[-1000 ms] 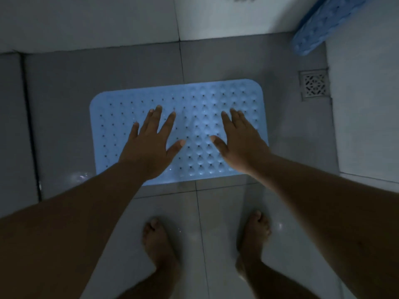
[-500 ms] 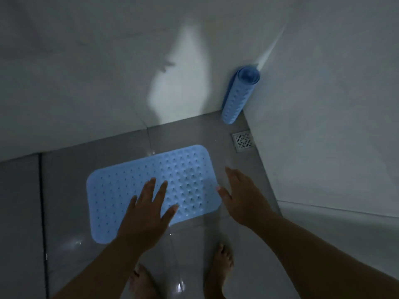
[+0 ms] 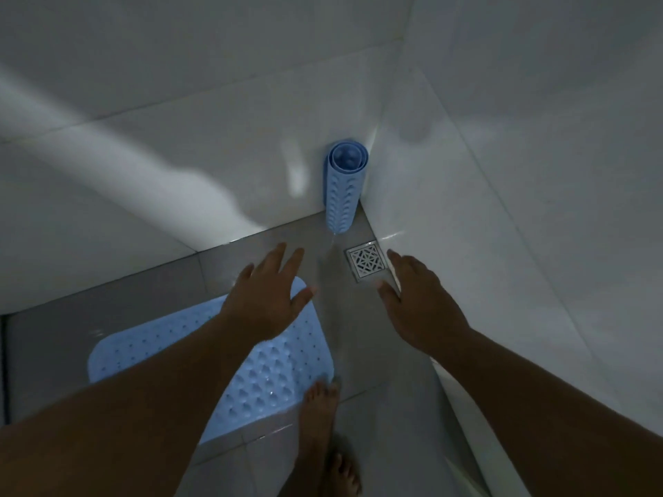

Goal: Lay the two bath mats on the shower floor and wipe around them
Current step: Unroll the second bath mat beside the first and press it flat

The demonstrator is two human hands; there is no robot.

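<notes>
One light blue bath mat point(image 3: 272, 382) with bumps and small holes lies flat on the grey shower floor point(image 3: 251, 260), partly hidden by my left forearm. A second blue mat point(image 3: 341, 188) stands rolled up on end in the corner where the two white walls meet. My left hand point(image 3: 269, 292) hovers open over the flat mat's far right corner, fingers pointing at the roll. My right hand point(image 3: 416, 303) is open too, beside the drain, holding nothing. Both hands are short of the roll and apart from it.
A square metal drain grate point(image 3: 366, 263) sits in the floor between my hands, just in front of the roll. White tiled walls close the corner at back and right. My bare feet point(image 3: 319, 421) stand at the mat's near right edge.
Both hands have lifted off the flat mat and moved forward and right, toward the rolled mat in the corner. The view has swung up and right, and I have stepped closer.
</notes>
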